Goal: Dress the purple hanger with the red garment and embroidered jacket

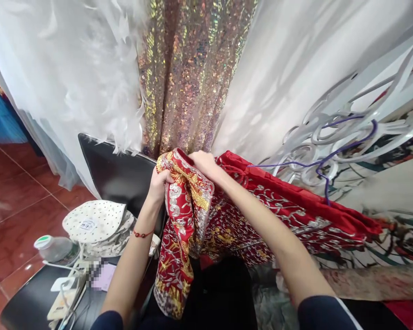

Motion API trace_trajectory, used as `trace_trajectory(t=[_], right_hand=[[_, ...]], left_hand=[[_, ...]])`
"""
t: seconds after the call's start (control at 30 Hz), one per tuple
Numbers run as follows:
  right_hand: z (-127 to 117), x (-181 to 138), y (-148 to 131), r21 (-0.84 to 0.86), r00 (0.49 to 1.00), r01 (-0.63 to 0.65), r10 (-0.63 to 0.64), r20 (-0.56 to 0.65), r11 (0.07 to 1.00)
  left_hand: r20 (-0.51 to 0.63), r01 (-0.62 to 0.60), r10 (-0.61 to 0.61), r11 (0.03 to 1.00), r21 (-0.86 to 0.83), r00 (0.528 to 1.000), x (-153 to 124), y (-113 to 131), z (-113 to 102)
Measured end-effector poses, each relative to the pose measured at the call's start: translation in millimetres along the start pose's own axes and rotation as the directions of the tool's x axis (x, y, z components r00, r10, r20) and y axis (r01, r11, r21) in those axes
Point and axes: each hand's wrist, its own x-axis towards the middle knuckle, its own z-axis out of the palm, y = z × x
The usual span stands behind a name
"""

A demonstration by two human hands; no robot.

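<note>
A red garment [227, 220] with gold and silver embroidery hangs in front of me, draped over to the right. My left hand [158, 183] grips its upper left edge, with a red string bracelet on the wrist. My right hand [204, 164] pinches the top of the same fabric just to the right. A fold of the garment hangs down between my arms. A purple hanger [330, 158] lies against the garment's right side.
A sequinned gold dress [189, 68] hangs straight ahead between white feathered fabric [89, 68] and white satin [289, 68]. A black chair [117, 174] at left holds a spotted cap [94, 222], a plastic bottle [53, 247] and white cables [67, 293]. Red floor tiles lie at left.
</note>
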Motion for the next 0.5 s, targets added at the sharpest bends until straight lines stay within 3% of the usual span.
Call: trace_trajectory(t=[0.1,0.2,0.27,0.4,0.5], right_hand=[[-41.2,16.0,-8.0,-0.250,0.967,-0.037,-0.028,-0.253,0.968],[-83.3,28.2,-4.5,-0.433,0.816,-0.014,-0.240,-0.526,0.901],[-105.7,28.6,7.1,-0.470,0.745,-0.015,-0.303,-0.594,0.883],[-132.4,1.9,45.8,-0.463,0.782,-0.130,-0.197,-0.591,0.877],[-138.6,-35.8,68.1,-0.423,0.810,-0.165,-0.122,-0.573,0.891]], left_hand=[[0.218,0.029,-0.044,0.997,0.071,0.975,-7.4,4.1,3.1],[0.347,-0.057,-0.071,0.937,0.345,0.935,-16.3,8.8,15.9],[0.348,-0.146,-0.040,0.858,0.492,0.937,-20.2,8.6,25.9],[0.348,-0.238,-0.017,0.698,0.675,0.937,-24.2,-4.8,38.1],[0.343,-0.256,-0.011,0.644,0.721,0.939,-29.5,-18.6,46.5]])
